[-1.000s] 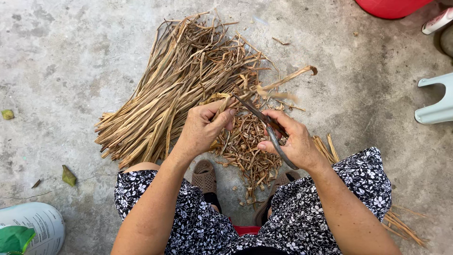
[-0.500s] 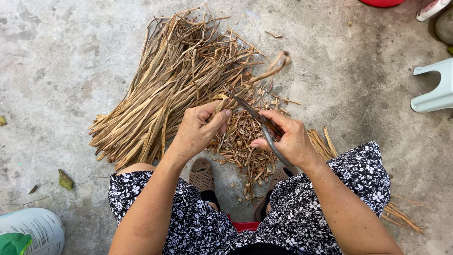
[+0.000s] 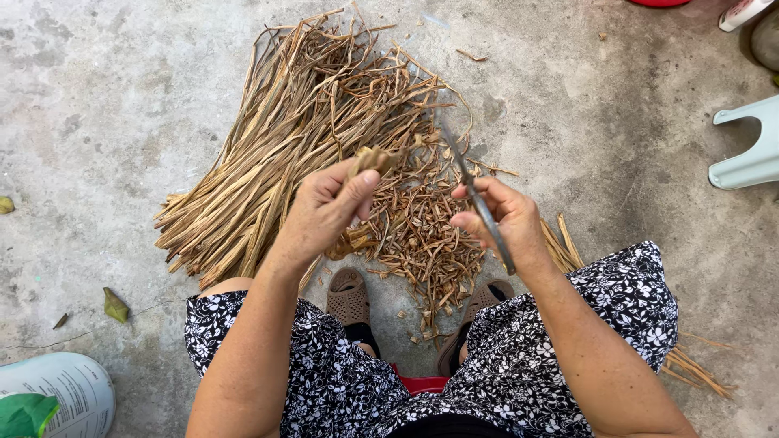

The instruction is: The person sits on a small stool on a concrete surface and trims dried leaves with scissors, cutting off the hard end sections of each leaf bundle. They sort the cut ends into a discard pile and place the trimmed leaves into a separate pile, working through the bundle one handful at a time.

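Note:
My left hand [image 3: 324,212] pinches a dry tan stalk piece [image 3: 369,160] between thumb and fingers, held above the ground. My right hand [image 3: 501,219] grips a thin dark knife [image 3: 479,203], its blade pointing up and away toward the pile. A large pile of long dried stalks [image 3: 284,138] lies on the concrete beyond both hands. Between the hands and my feet lies a heap of short brown trimmings [image 3: 422,235].
I sit in a black and white floral dress [image 3: 324,373] with brown sandals [image 3: 349,296] on concrete. A pale plastic stool [image 3: 746,146] stands at the right edge, a white sack [image 3: 57,393] at the bottom left. More stalks [image 3: 690,369] lie by my right knee.
The long curved stalk that reached right from my hands is gone; only a short piece stays in my left hand. The knife has swung from slanting across to pointing up.

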{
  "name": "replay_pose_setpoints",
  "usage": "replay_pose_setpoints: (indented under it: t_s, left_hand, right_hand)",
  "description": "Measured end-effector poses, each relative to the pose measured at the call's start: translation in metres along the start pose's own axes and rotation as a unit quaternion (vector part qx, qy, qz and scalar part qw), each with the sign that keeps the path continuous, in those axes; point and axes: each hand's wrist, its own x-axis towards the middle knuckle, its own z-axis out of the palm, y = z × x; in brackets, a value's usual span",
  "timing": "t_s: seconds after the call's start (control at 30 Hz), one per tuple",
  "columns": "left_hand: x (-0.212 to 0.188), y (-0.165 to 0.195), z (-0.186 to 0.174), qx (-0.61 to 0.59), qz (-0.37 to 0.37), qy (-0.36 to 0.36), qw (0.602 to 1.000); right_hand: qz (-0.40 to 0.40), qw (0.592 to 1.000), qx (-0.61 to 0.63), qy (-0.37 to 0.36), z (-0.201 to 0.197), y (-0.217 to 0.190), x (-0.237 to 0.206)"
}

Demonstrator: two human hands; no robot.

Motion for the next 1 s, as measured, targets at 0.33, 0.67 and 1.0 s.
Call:
replay_pose_setpoints:
  t_s: [0.33, 0.67, 1.0]
  left_hand:
    - [-0.009, 0.012, -0.026, -0.173, 0.044, 0.02, 0.984]
    - [-0.018, 0.01, -0.034, -0.196, 0.037, -0.058, 0.978]
    - [-0.025, 0.009, -0.041, -0.183, 0.009, -0.04, 0.982]
  right_hand:
    - [-0.046, 0.993, 0.044, -0.103, 0.01, 0.015, -0.012]
    - [-0.004, 0.979, 0.122, -0.165, 0.015, 0.008, 0.004]
    - [-0.039, 0.973, 0.208, -0.091, 0.006, 0.028, 0.013]
